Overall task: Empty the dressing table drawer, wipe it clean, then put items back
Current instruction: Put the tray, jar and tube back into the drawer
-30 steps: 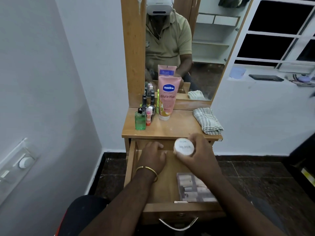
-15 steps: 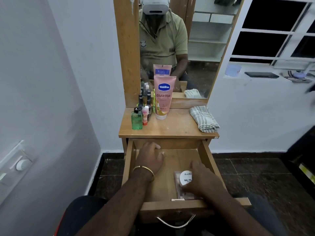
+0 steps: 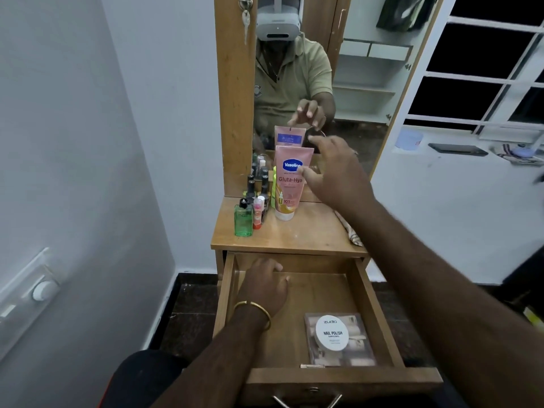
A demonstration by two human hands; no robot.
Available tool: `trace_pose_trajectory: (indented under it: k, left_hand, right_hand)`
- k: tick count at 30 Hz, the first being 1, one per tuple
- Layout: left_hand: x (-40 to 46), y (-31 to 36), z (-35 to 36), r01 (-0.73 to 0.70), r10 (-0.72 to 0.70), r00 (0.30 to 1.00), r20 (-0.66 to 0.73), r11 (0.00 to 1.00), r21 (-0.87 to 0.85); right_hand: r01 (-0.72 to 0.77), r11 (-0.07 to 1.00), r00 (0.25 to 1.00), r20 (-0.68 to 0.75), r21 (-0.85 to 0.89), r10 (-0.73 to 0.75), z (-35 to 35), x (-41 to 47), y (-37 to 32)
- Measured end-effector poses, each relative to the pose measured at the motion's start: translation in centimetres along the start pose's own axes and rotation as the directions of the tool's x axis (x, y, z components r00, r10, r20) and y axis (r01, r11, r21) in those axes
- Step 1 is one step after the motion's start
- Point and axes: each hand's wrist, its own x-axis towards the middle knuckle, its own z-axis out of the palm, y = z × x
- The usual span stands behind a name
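Note:
The wooden drawer is pulled out below the dressing table top. Inside it, at the front right, a round white nail polish remover tub rests on a clear plastic box. My left hand lies flat on the drawer floor at the back left, holding nothing. My right hand is raised over the table top with fingers spread, its fingertips right beside the upright pink Vaseline tube. Whether they touch it is unclear.
A green bottle, a small pink-capped bottle and several dark nail polish bottles stand at the table's back left. A striped cloth lies on the right, mostly behind my arm. The mirror rises behind; a wall stands close on the left.
My right hand set the white tub on the clear box in the drawer, let go, and rose to the pink tube. My left hand stayed in place.

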Motion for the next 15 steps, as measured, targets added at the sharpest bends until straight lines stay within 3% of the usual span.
trace_pose_trajectory:
  k: [7, 12, 15]
  left_hand:
    - [-0.1, 0.0, -0.1, -0.019, 0.019, 1.000, 0.005, 1.000, 0.011]
    - [-0.2, 0.0, -0.1, -0.013, 0.013, 1.000, 0.021, 1.000, -0.003]
    - [-0.1, -0.2, 0.1, -0.010, 0.011, 0.999, 0.034, 1.000, -0.027]
  right_hand:
    - [0.138, 0.972, 0.988, 0.101, -0.190, -0.121, 2.1, 3.1, 0.1]
    - [0.138, 0.975, 0.989, -0.025, -0.174, -0.144, 1.7, 1.6, 0.5]
    - [0.096, 0.994, 0.994, -0.047, -0.058, -0.099, 0.7, 0.2, 0.5]
